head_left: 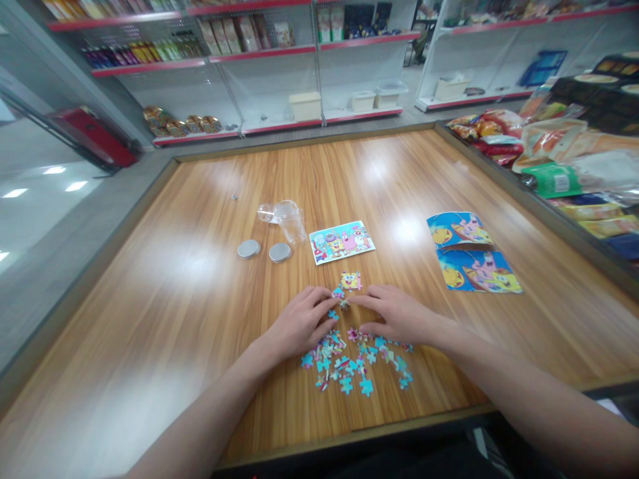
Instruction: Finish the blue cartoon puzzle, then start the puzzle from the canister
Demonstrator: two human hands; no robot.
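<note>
My left hand rests on the table left of the loose jigsaw pieces, its fingers spread and fingertips close to a few blue pieces. On the other side, my right hand reaches in with its index finger stretched toward a small puzzle piece between the hands. Just beyond the fingertips lies a small joined section with a yellow cartoon face. A blue-and-pink piece sits beside it. Nearer me spreads a pile of loose jigsaw pieces, mostly light blue. Behind the joined section is a cartoon picture card.
Two round silver lids and clear plastic containers stand left of the card. Two blue cartoon sheets lie at the right. Packaged snacks are heaped past the wooden table's right edge. Store shelves line the back.
</note>
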